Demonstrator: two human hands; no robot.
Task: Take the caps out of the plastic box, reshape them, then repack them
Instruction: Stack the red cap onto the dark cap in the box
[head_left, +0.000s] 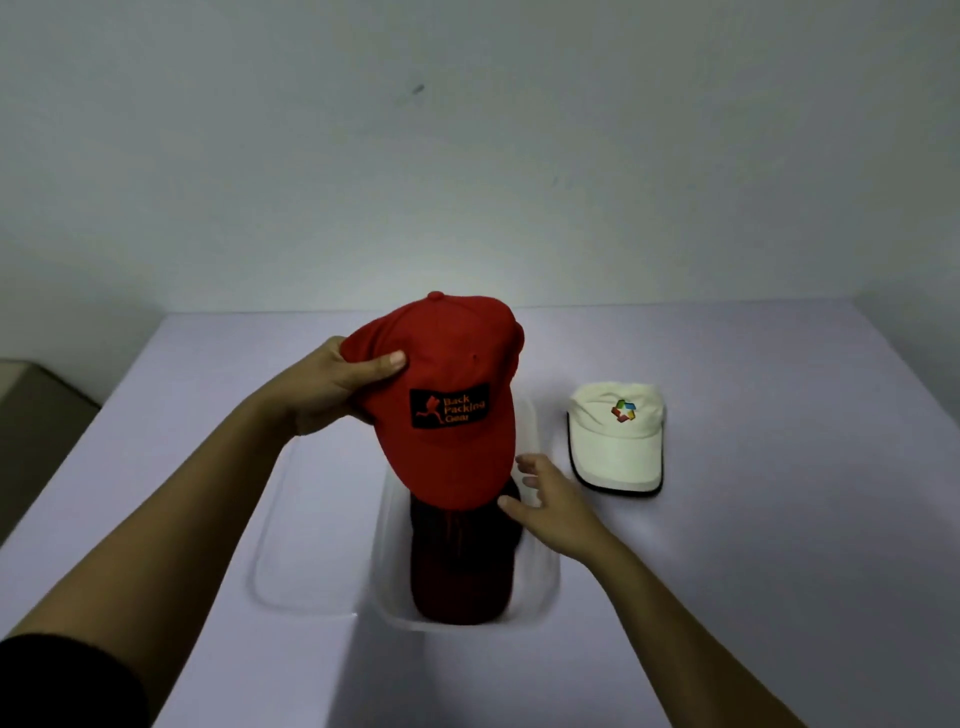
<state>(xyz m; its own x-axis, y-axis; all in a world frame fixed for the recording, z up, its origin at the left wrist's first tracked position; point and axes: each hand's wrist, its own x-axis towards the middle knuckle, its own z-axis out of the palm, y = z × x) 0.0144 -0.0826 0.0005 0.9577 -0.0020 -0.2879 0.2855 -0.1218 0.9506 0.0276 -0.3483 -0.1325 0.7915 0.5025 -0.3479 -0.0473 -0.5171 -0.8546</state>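
One red cap: held above the plastic box; black patch reads "Back Packing Gear".
Left hand: grips its crown.
Right hand: fingers spread, empty, just beside the brim.
Dark cap: inside the box, partly hidden by the red cap.
Cream cap: on the table, right of the box; multicoloured logo.
Lid: flat, left of the box.
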